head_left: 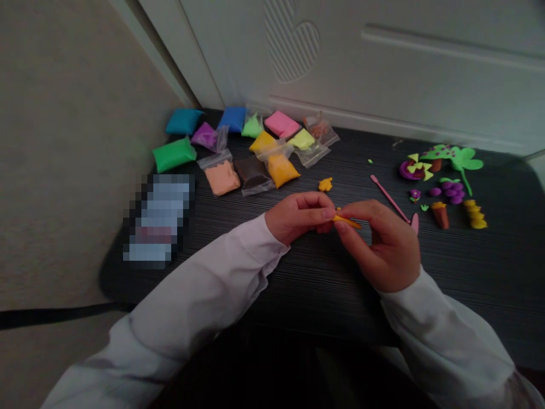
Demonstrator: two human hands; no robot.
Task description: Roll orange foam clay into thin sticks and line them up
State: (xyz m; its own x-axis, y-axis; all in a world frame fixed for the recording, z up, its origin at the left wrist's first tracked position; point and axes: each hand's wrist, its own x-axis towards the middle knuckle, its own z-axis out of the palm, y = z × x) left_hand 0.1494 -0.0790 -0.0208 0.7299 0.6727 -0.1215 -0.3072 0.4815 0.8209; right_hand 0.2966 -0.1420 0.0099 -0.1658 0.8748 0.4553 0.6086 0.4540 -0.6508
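Phone [159, 218] blurred. Orange pc. [349, 222] partly hidden by my fingers [313, 216]. L. sleeve [183, 301] cut, btm. edge. Green speck [370, 161] too small to ID.

One head camera looks from above the near side of the table [494, 267]; it faces forward and down, close to the table.

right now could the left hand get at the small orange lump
Probably yes: the orange lump lies beyond the left hand, nothing visible between, though that hand seems busy with an orange strip.
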